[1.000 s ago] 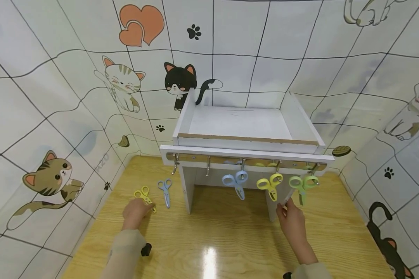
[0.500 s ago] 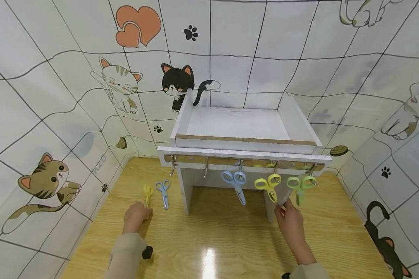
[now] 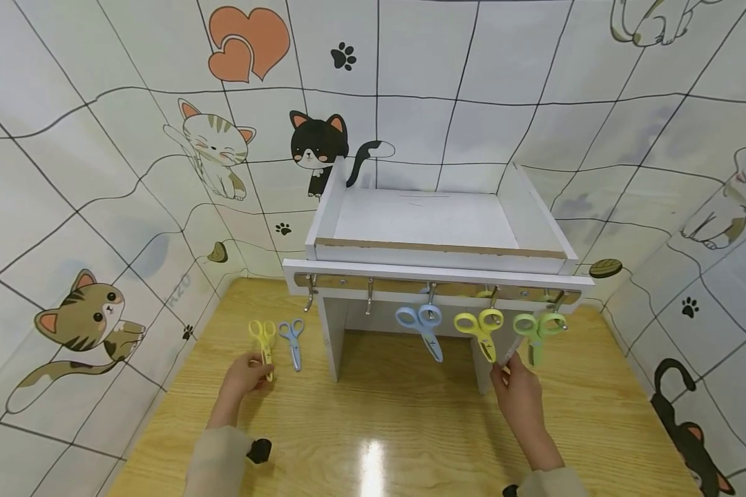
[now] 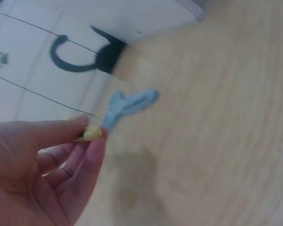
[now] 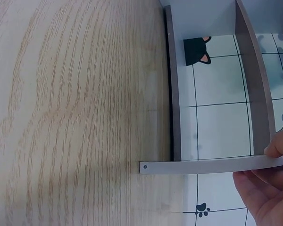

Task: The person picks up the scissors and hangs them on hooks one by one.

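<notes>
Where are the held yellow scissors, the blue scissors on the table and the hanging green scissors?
Held yellow scissors [image 3: 265,345]: head view, just below the finger loops.
Lying blue scissors [image 3: 293,341]: head view, where handles and blades meet.
Hanging green scissors [image 3: 537,336]: head view, just below the loops.

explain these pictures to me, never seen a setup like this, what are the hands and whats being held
There is no machine here: these are a person's two bare hands. The wide picture comes from a camera worn on the head; the others come from cameras worn on the left and right wrists. The left hand pinches yellow scissors by the blade end. Beside them, blue scissors lie on the wood-grain table. The right hand grips the edge of a white panel of the shelf. Three more hang from its hooks: a blue pair, a yellow pair and a green pair.
</notes>
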Demonstrator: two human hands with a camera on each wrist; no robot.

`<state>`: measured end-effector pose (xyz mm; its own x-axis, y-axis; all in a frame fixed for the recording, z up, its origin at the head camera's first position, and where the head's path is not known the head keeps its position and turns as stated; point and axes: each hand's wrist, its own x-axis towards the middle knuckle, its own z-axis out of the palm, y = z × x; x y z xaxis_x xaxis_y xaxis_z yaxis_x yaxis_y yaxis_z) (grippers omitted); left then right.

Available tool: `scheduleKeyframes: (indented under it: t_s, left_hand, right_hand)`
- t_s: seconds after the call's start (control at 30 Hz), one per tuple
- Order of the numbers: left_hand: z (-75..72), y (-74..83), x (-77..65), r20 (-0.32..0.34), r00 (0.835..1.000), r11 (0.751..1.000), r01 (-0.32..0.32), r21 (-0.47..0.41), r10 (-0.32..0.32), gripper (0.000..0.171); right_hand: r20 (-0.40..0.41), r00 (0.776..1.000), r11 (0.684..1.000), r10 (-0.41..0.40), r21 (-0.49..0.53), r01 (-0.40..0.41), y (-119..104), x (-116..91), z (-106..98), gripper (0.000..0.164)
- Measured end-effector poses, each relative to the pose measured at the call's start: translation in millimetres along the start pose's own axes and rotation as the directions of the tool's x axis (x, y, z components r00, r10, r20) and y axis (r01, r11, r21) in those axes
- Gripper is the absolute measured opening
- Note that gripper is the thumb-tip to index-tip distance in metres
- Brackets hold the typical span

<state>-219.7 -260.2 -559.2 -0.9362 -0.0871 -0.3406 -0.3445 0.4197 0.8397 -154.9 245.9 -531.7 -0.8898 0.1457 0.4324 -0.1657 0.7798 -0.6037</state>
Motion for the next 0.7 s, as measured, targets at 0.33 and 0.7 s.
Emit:
scheduleKeyframes:
  t_s: [0.33,0.7]
  left_hand:
    - [-9.5,58.4,-29.8,-0.047,0.983,0.962,-0.185,-0.2,0.179,0.033]
    - [-17.3,115.7,-60.4,-0.175,0.926,0.868,-0.375,-0.326,0.334,0.021]
  right_hand:
    - [0.0,1.0,1.0,0.021,-0.015,-0.021,-0.7,0.6,1.4,0.021]
    - [-0.006,1.0,1.0,0.011,0.0,-0.011,0.8,0.7,1.8,0.022]
